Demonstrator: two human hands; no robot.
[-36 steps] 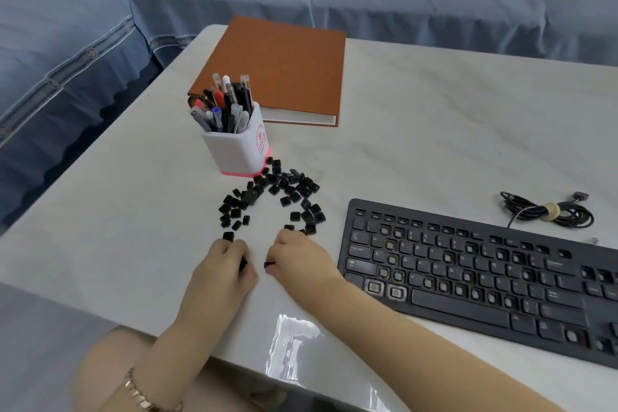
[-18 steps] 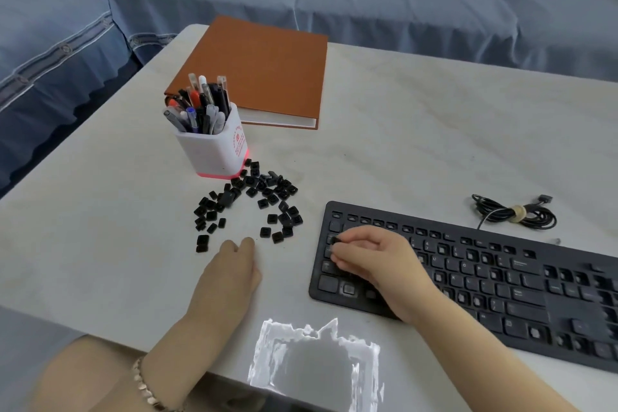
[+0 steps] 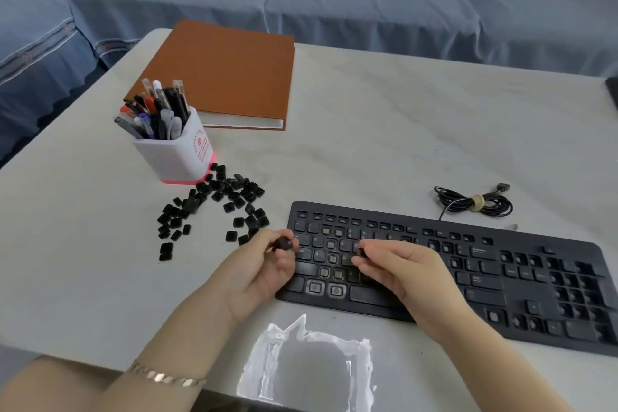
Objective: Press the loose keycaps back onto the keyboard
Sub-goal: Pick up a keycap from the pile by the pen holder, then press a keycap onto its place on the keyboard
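A black keyboard [image 3: 468,278] lies on the table at the right, with several bare key sockets in its left half. Loose black keycaps [image 3: 217,207] are scattered in a heap left of it. My left hand [image 3: 264,271] hovers at the keyboard's left edge and pinches one black keycap [image 3: 284,243] between thumb and fingertips. My right hand [image 3: 398,271] is over the letter rows; its fingertips pinch a small dark keycap [image 3: 360,249] just above the keys.
A white pen holder [image 3: 174,150] full of pens stands behind the keycap heap. A brown book [image 3: 220,73] lies behind it. A coiled black cable [image 3: 475,204] sits beyond the keyboard. A blue sofa [image 3: 334,0] runs along the far side of the table.
My left hand has lifted from the table by the heap and come to the keyboard's left edge with a keycap. My right hand has shifted right along the letter rows.
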